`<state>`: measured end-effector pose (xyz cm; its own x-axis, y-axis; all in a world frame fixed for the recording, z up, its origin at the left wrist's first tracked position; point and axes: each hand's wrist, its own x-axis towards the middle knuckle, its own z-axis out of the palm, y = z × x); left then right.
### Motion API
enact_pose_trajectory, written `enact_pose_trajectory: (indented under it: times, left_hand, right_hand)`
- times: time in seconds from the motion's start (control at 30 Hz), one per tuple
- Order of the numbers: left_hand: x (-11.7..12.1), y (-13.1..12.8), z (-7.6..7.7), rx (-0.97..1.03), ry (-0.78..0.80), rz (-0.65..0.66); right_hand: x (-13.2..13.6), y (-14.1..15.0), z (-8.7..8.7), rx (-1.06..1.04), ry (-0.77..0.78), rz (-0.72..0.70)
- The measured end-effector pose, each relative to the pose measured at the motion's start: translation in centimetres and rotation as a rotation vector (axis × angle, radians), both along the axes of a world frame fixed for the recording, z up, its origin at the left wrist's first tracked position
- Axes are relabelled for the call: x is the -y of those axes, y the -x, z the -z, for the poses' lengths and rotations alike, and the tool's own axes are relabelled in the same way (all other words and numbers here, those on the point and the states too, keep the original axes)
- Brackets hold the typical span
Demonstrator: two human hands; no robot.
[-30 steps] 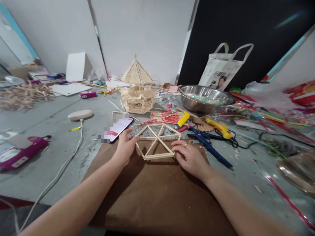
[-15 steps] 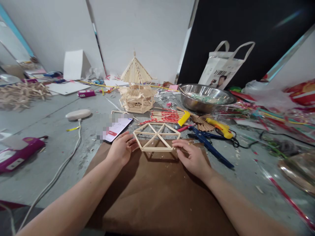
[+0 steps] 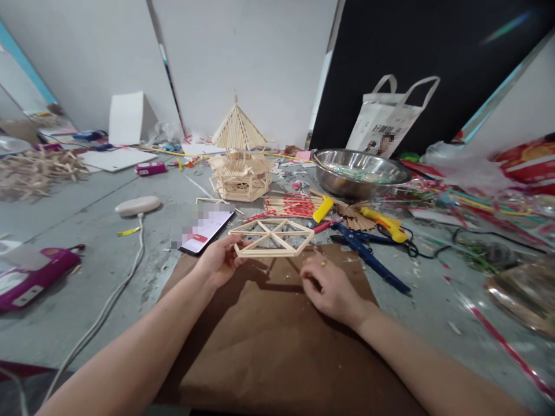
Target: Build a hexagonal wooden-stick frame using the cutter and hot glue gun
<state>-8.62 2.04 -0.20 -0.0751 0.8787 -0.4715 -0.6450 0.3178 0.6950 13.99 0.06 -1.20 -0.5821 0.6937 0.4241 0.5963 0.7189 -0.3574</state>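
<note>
My left hand (image 3: 220,261) is closed on the left corner of a hexagonal frame (image 3: 269,237) of pale wooden sticks with spokes meeting in the middle. The frame is held above brown paper (image 3: 260,335), tilted so that its top looks flat, and its shadow falls on the paper. Just below the frame's right corner, apart from it, my right hand (image 3: 332,286) is loosely closed, fingers curled in. Nothing shows in it. Beside my left hand lies a phone (image 3: 208,234). Beyond the frame are sticks with red markings (image 3: 290,206).
A stick-built pavilion model (image 3: 240,167) stands behind. To the right are blue-handled pliers (image 3: 377,266), a yellow glue gun (image 3: 385,224), a yellow-handled tool (image 3: 322,210) and a steel bowl (image 3: 364,182). At left, a white cable (image 3: 117,289) and purple device (image 3: 39,277) lie on the grey surface.
My right hand has let go of the frame's right corner and drawn down, its fingers curling. My left hand has gripped the left corner, and the frame has moved slightly left and tilted flatter.
</note>
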Motion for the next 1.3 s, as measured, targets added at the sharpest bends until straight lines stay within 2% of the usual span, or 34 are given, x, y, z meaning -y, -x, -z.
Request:
enact_pose_trajectory:
  times: [0.13, 0.23, 0.33, 0.4, 0.53, 0.7, 0.87, 0.97, 1.1, 1.23, 1.3]
  left_hand:
    - [0.0, 0.2, -0.2, 0.049, -0.001, 0.053]
    - [0.0, 0.1, -0.1, 0.061, -0.013, 0.08]
    - [0.1, 0.0, 0.0, 0.054, -0.014, 0.103]
    - [0.1, 0.0, 0.2, 0.053, -0.014, 0.106]
    - [0.2, -0.2, 0.4, 0.03, -0.02, 0.112]
    - [0.5, -0.5, 0.8, -0.082, -0.022, 0.12]
    - [0.7, -0.6, 1.1, -0.18, -0.038, 0.214]
    - [0.9, -0.8, 1.2, -0.286, -0.063, 0.258]
    - [1.2, -1.1, 0.8, -0.425, -0.096, 0.228]
    - [1.4, -1.2, 0.6, -0.583, -0.215, 0.252]
    - [1.3, -1.1, 0.9, -0.744, -0.248, 0.212]
  right_hand:
    - [1.8, 4.2, -0.6, 0.245, 0.099, -0.304]
    - [2.1, 7.4, -0.3, 0.33, 0.138, -0.348]
    - [1.1, 8.1, 0.3, 0.37, 0.195, -0.3]
    - [0.1, 6.9, 0.5, 0.408, 0.225, -0.261]
    - [-1.5, 2.0, 1.0, 0.494, 0.222, -0.029]
    - [-2.4, -3.9, 1.6, 0.56, 0.207, 0.105]
    - [-2.8, -7.2, 2.0, 0.558, 0.211, 0.216]
    - [-3.2, -8.2, 2.1, 0.512, 0.186, 0.222]
    - [-3.3, -9.0, 2.0, 0.336, 0.143, 0.268]
    - [-2.7, -8.3, 0.7, -0.076, 0.117, 0.43]
    - [-2.6, -7.3, -0.4, -0.36, 0.25, 0.459]
